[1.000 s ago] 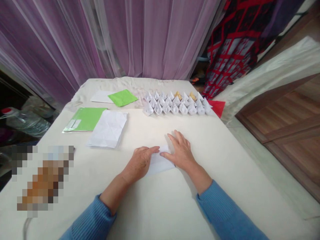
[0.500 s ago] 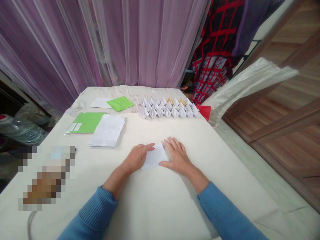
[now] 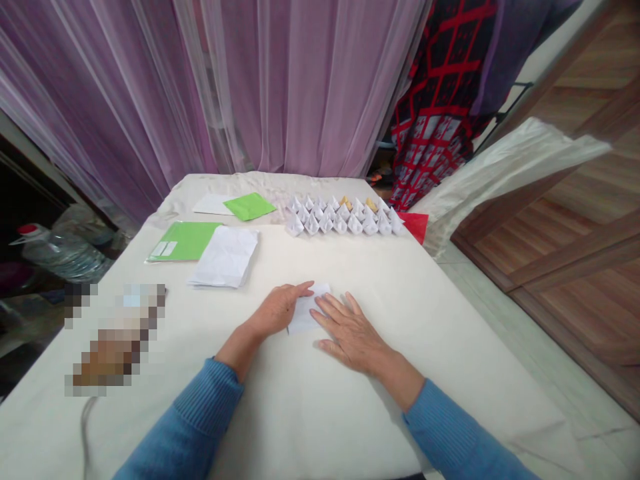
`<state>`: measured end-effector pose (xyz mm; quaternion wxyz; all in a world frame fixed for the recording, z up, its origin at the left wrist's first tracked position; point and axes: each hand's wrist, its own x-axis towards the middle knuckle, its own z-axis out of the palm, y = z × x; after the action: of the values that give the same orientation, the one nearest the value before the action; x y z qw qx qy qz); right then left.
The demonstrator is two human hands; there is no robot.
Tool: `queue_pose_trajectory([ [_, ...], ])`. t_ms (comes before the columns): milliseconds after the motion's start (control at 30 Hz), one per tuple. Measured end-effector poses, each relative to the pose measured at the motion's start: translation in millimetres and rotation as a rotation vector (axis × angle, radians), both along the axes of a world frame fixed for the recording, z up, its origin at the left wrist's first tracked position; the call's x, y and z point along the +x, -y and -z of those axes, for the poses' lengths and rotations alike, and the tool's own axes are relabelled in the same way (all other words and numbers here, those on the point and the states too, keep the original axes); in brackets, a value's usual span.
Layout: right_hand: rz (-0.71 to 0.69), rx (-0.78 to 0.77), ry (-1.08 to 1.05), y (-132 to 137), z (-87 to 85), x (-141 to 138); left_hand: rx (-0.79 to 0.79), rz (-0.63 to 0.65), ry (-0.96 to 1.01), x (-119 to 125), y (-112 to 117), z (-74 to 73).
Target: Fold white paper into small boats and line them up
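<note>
A small white sheet of paper (image 3: pixel 304 320) lies on the cloth-covered table in front of me, between my hands. My left hand (image 3: pixel 277 311) holds its left edge, with the fingers curled and the index finger reaching over the top. Spread flat, the fingers of my right hand (image 3: pixel 353 339) rest over the right part of the sheet and hide it. Beyond my hands stand rows of folded paper pieces (image 3: pixel 341 225) with pointed tips, mostly white with a few yellow ones.
Left of centre lie a stack of white paper (image 3: pixel 227 257) and a green pack (image 3: pixel 187 241). A green sheet (image 3: pixel 250 206) lies farther back. Something red (image 3: pixel 416 225) sits by the right edge. A pixelated object with a cable (image 3: pixel 86 433) is at the left.
My right hand has swept left across the sheet and now covers its right side. My left hand stays at the left edge. The view has shifted slightly.
</note>
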<state>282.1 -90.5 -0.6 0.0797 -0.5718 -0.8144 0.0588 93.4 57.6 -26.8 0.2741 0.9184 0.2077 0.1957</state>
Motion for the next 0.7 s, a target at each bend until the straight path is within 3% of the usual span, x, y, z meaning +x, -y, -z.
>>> queue_pose_trajectory([
  [267,-0.104,-0.016,-0.01,-7,-0.6,-6,-0.002,0.005,0.036,0,2,-0.9],
  [700,-0.151,-0.014,-0.03,-8,-2.9,-20,-0.021,0.033,0.089,0,-1,6.0],
])
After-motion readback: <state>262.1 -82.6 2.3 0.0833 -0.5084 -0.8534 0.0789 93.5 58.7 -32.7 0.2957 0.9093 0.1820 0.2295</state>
